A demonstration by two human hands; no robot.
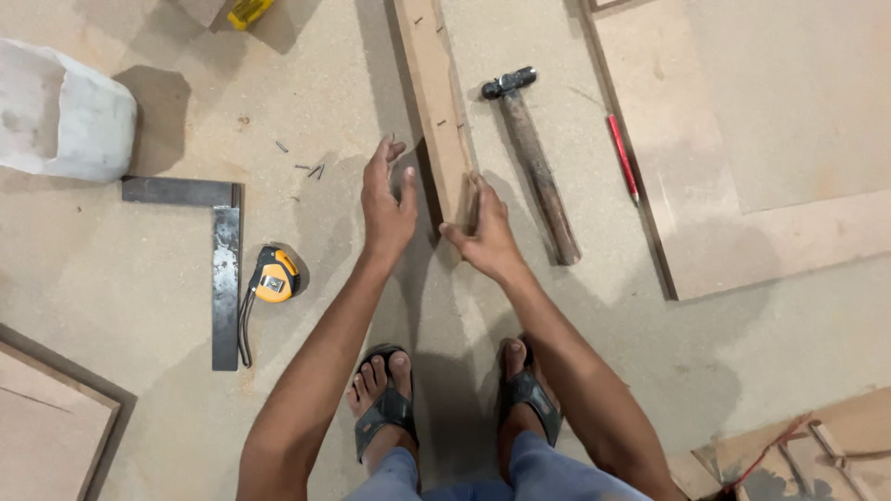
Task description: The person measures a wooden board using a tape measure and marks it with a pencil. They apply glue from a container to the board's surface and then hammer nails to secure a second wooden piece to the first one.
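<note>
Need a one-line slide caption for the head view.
Right hand grips the end of a wooden strip; open left hand alongside, hammer nearby.

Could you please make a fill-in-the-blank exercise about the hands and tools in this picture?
1. The right hand grips the near end of a wooden ____.
2. The hammer lies to the ____ of the strip.
3. The left hand is open and holds ____.
4. The tape measure lies beside a steel ____.

Missing words: strip; right; nothing; square
</note>
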